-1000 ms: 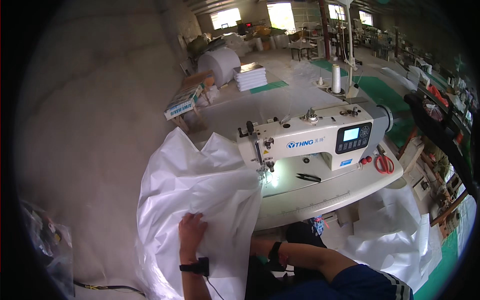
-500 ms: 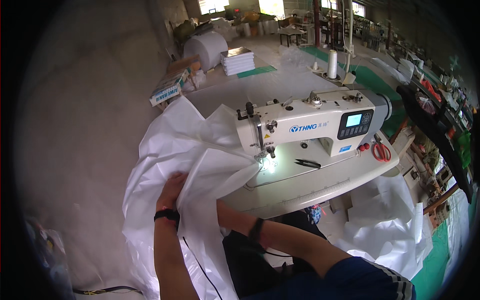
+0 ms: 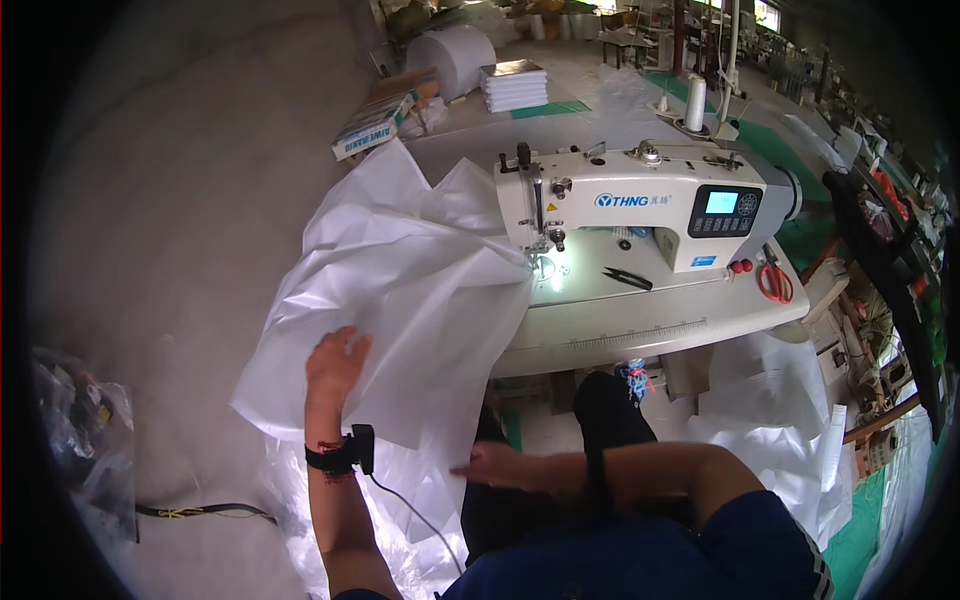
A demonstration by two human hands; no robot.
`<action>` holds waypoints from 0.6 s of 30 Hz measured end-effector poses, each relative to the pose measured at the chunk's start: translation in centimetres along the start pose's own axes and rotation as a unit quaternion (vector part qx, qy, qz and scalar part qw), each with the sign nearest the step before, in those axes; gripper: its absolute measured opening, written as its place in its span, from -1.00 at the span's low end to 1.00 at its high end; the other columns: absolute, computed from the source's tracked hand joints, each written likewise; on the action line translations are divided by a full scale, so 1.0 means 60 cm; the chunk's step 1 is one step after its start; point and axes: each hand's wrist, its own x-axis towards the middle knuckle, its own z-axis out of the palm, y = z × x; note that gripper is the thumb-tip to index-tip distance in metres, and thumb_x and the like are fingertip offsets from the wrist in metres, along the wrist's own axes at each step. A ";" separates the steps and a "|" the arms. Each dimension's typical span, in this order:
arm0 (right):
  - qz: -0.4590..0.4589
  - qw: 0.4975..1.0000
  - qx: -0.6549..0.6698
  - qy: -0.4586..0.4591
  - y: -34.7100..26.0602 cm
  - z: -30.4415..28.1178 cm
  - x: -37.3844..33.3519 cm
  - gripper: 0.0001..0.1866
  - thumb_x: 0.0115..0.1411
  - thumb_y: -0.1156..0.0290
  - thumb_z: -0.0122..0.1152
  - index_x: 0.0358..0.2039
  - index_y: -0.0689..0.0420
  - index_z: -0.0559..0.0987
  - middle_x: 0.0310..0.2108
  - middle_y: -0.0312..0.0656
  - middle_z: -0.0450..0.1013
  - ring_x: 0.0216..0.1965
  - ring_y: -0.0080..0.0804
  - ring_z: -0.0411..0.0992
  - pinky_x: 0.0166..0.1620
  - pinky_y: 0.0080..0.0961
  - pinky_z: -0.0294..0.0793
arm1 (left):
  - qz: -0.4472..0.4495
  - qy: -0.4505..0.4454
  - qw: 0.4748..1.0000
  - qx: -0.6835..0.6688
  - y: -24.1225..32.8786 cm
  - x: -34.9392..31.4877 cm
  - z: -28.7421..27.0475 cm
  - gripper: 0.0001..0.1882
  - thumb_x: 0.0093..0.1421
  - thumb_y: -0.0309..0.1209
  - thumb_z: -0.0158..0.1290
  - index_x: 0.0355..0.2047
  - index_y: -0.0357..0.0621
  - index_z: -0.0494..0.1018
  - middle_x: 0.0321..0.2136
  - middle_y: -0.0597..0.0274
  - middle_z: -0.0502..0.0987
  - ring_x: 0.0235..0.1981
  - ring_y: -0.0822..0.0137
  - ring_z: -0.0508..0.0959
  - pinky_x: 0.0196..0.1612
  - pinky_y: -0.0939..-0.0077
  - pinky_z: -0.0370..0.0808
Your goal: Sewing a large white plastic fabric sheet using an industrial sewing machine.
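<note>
A large white plastic-like sheet (image 3: pixel 400 290) drapes from the sewing machine (image 3: pixel 640 200) down to my lap, creased in broad folds. Its upper right edge lies by the lit needle area. On the left part of the sheet rests my left hand (image 3: pixel 338 362), its thumb and fingers apart and slightly bent, gripping no fold that I can see. Lower down, my right hand (image 3: pixel 497 467) is beside the sheet's right edge, its index finger stretched out across that edge. The other fingers of that hand are curled and slightly blurred.
Black thread snips (image 3: pixel 628 278) and red-handled scissors (image 3: pixel 775 280) lie on the machine table (image 3: pixel 600 330). A white thread cone (image 3: pixel 695 103) stands behind. More white sheeting (image 3: pixel 765 420) hangs at the right. A dark cable (image 3: pixel 205 511) crosses the floor at left.
My right hand has come out from behind the sheet and moved down and right. My left hand's fingers now show on top. The sheet hangs flatter, and the whole view has shifted slightly.
</note>
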 end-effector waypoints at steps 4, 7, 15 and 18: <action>-0.088 0.994 0.014 0.064 -0.046 0.019 -0.010 -0.58 0.10 0.17 0.22 -0.16 0.24 0.48 -0.26 -0.14 0.48 -0.22 -0.38 0.47 -0.11 -0.50 0.42 | 0.124 0.038 0.992 0.006 -0.120 0.009 0.107 -0.43 0.14 -0.01 -0.05 0.05 -0.10 0.35 0.01 -0.11 0.38 0.07 -0.08 0.33 0.11 0.20 0.27; -0.190 0.899 0.386 -0.078 -0.033 0.015 -0.093 -0.67 0.16 0.39 0.05 -0.09 0.28 0.42 -0.14 0.00 0.44 -0.16 -0.21 0.47 -0.04 -0.30 0.45 | 0.142 0.070 0.987 -0.035 -0.135 0.021 0.134 -0.42 0.14 -0.02 -0.04 0.08 -0.10 0.32 0.05 -0.12 0.33 0.10 -0.08 0.30 0.15 0.20 0.23; -0.008 0.978 0.207 0.038 0.187 -0.077 -0.176 -0.61 0.14 0.19 0.08 -0.23 0.31 0.47 -0.33 -0.02 0.49 -0.31 -0.32 0.50 -0.28 -0.45 0.51 | 0.132 0.036 0.990 -0.021 -0.147 0.074 0.108 -0.39 0.11 -0.02 -0.02 0.11 -0.09 0.29 0.13 -0.08 0.26 0.15 0.02 0.27 0.20 0.26 0.18; 0.000 0.985 0.044 0.166 0.168 -0.065 -0.145 -0.57 0.14 0.17 0.11 -0.21 0.34 0.46 -0.34 -0.06 0.47 -0.32 -0.37 0.47 -0.23 -0.48 0.49 | 0.149 0.058 0.984 0.076 -0.169 0.064 0.092 -0.58 0.14 -0.18 -0.02 -0.05 -0.14 0.41 -0.03 -0.09 0.41 0.01 0.01 0.40 0.07 0.25 0.32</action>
